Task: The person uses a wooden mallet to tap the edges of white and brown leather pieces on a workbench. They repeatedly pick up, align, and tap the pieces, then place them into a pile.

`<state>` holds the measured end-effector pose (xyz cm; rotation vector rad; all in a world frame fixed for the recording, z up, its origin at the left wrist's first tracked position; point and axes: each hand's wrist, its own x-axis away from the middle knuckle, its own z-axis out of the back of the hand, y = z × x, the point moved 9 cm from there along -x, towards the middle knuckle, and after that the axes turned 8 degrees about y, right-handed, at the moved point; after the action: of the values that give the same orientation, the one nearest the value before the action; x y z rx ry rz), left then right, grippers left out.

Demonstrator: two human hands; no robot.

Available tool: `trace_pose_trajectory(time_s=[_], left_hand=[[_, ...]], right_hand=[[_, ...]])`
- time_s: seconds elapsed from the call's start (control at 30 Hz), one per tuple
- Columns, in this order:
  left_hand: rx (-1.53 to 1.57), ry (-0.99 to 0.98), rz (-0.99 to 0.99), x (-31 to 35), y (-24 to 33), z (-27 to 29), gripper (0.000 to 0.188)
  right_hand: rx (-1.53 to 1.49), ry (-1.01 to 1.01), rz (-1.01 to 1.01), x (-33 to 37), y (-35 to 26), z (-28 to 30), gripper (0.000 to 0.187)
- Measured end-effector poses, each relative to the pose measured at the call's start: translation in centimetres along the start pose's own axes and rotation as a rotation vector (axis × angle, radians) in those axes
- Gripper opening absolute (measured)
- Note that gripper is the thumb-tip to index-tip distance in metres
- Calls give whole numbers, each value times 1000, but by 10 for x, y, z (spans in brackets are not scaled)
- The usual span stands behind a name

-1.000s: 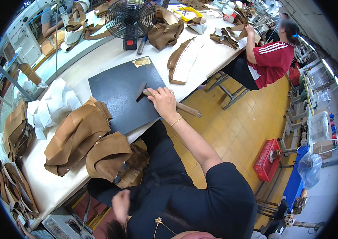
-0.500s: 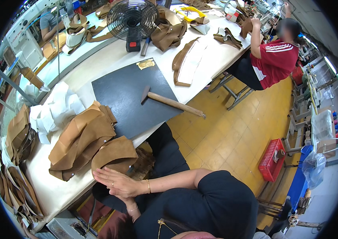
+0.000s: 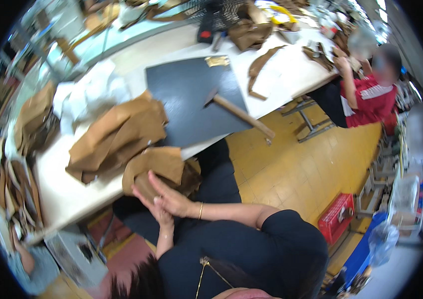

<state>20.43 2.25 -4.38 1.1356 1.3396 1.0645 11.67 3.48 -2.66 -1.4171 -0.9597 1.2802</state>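
Note:
My right hand (image 3: 175,202) and left hand (image 3: 156,212) are together at the table's near edge, palms toward each other, fingers stretched out. Brown leather shows between the fingers; whether they touch it is hard to tell through the blur. Just beyond them lies a folded brown leather piece (image 3: 159,162), partly hanging over the edge. A larger pile of brown leather pieces (image 3: 114,137) rests on the table behind it. On a dark board (image 3: 181,94) lies a hammer (image 3: 239,113), its wooden handle jutting over the table edge.
White sheets (image 3: 89,94) and more leather pieces (image 3: 19,194) lie at the left. A black fan (image 3: 216,17) stands at the back. At the far right of the table sits a person in a red shirt (image 3: 371,99). A red crate (image 3: 336,217) is on the floor at right.
The view has shifted, so the table sits higher and farther right. My hands, which were pressed flat together, have parted a little at the fingers, with brown leather showing between them.

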Motion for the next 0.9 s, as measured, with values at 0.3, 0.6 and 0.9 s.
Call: trace_pose_trajectory(time_s=[0.3,0.6,0.9], left_hand=[[-444,-148,133,33,-28,68,51],[670,219,1026,21,-133,87,91],[793,268,998,0,-110,106,44]], right_hand=[[202,-163,-664,60,55,73,48],[-429,202,-823,15,84,83,62],[-339,247,-634,-15,32,117,43]])
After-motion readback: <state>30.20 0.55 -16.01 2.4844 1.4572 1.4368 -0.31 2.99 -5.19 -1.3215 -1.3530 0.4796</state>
